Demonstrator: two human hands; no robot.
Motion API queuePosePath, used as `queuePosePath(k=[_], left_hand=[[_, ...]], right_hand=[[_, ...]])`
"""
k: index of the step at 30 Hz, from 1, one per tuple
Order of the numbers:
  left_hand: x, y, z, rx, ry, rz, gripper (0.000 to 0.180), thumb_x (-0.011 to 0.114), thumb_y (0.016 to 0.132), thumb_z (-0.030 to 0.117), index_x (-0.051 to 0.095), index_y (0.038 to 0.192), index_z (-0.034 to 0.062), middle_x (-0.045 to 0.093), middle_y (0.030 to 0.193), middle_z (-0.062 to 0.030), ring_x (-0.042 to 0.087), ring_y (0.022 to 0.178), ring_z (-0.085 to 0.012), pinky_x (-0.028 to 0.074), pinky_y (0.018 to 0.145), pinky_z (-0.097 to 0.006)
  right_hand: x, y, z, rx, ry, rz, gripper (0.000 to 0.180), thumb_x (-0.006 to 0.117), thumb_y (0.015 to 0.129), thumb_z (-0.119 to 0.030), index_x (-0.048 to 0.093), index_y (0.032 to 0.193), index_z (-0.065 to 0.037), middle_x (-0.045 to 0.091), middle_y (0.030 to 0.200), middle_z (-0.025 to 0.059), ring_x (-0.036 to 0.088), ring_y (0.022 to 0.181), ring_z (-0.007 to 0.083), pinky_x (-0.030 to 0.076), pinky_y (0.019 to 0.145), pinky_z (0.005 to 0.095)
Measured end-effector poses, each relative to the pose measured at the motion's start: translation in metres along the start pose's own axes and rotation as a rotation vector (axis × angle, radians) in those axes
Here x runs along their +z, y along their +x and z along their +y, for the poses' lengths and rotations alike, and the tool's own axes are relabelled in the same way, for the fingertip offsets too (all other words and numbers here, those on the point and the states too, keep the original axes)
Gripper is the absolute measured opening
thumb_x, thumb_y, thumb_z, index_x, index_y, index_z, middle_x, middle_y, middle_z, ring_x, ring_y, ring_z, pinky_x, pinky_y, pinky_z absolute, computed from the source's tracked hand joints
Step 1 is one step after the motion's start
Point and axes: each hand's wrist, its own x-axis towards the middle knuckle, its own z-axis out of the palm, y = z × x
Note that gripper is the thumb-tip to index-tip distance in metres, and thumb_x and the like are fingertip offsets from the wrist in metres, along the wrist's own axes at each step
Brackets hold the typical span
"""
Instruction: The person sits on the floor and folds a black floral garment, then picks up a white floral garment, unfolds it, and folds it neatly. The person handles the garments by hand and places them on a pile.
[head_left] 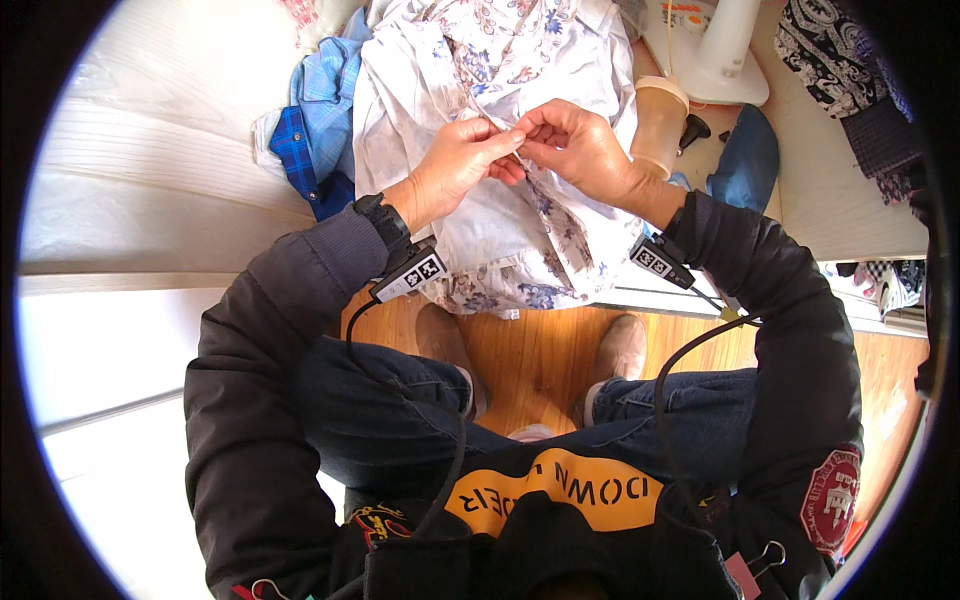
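Observation:
A white garment with a blue and brown floral print (pixel 490 220) lies bunched over the table and hangs past its front edge. Above its middle, my left hand (pixel 462 160) is closed, thumb pressed against the fingers. My right hand (pixel 580 145) pinches from the other side, and the fingertips of both hands meet. Whatever sits between them is too small to make out; folds of the floral cloth run right below.
Blue checked cloth (pixel 290 145) lies left of the garment. To the right stand a tan-filled plastic bottle (pixel 658 125), a white stand base (pixel 715 60) and a dark blue rounded object (pixel 748 160). Black patterned fabrics (pixel 835 60) are at the far right. Cables run along both forearms.

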Motion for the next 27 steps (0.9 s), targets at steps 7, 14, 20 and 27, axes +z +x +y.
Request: queuePosePath(k=[7,14,20,27], left_hand=[[-0.004,0.002,-0.005,0.062,0.017,0.032,0.016,0.058,0.095,0.015,0.064,0.094,-0.0005,0.063,0.082,-0.0059,0.060,0.073,-0.0142,0.048,0.067,-0.026],[-0.005,0.003,-0.008,0.092,-0.006,0.019,0.019,0.056,0.096,0.016,0.065,0.093,-0.0007,0.063,0.077,-0.0050,0.059,0.067,-0.0122,0.047,0.064,-0.025],[-0.005,0.005,-0.009,0.080,-0.012,0.027,0.019,0.056,0.096,0.015,0.063,0.088,0.0006,0.062,0.073,-0.0047,0.057,0.065,-0.0119,0.047,0.063,-0.025],[0.000,0.001,-0.005,0.113,0.027,0.058,0.016,0.056,0.096,0.014,0.062,0.087,0.0028,0.058,0.072,-0.0012,0.052,0.064,-0.0096,0.043,0.061,-0.023]], right_hand=[[-0.005,-0.001,0.000,0.085,0.163,-0.048,0.021,0.064,0.087,0.001,0.060,0.107,0.002,0.066,0.096,0.0061,0.064,0.091,0.0114,0.054,0.082,0.0261],[-0.006,0.002,0.003,0.067,0.150,-0.042,0.021,0.064,0.087,0.001,0.061,0.107,0.002,0.066,0.096,0.0051,0.063,0.090,0.0101,0.053,0.082,0.0242],[-0.003,0.002,-0.001,0.036,0.125,-0.022,0.017,0.066,0.086,0.000,0.063,0.103,0.002,0.066,0.092,0.0037,0.063,0.085,0.0085,0.053,0.079,0.0233],[-0.002,0.001,-0.010,0.061,0.108,0.004,0.013,0.067,0.085,-0.001,0.065,0.098,0.002,0.066,0.090,0.0032,0.063,0.083,0.0088,0.054,0.076,0.0237]])
